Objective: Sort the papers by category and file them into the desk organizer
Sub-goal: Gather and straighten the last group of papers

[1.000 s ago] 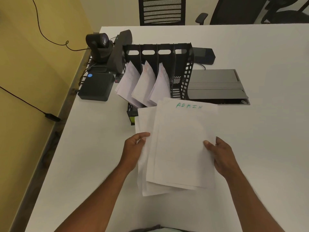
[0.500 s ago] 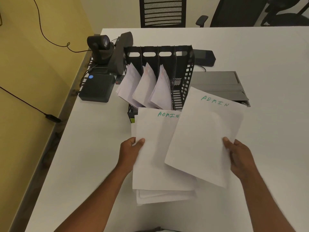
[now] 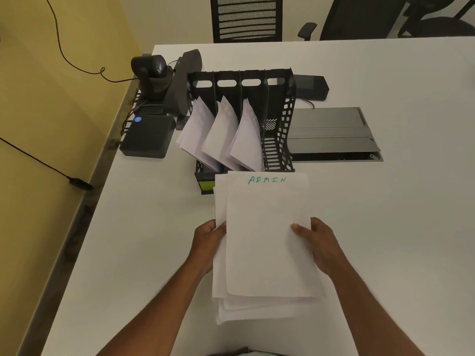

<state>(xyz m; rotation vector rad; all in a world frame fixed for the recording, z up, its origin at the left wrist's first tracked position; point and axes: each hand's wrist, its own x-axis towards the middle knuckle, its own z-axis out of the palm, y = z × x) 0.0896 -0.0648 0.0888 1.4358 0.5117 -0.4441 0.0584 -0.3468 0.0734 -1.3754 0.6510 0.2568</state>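
I hold a stack of white papers [image 3: 267, 242] over the white table, the top sheet headed "ADMIN" in green. My left hand [image 3: 208, 242] grips the stack's left edge and my right hand [image 3: 318, 242] grips its right edge. Lower sheets fan out unevenly at the bottom. Just beyond the stack stands the black desk organizer [image 3: 280, 140] with several upright slots. Its three left slots hold leaning white papers [image 3: 221, 134]; the rightmost slot holds none.
A black webcam [image 3: 151, 73], a speaker bar [image 3: 183, 80] and a black box [image 3: 146, 137] sit left of the organizer near the table's left edge. A grey cable hatch [image 3: 331, 134] lies to its right. A small black device [image 3: 311, 87] and chairs are behind.
Half a second ago my right hand held one ADMIN sheet apart to the right. That sheet is now back on top of the stack, with both hands gripping the squared pile.
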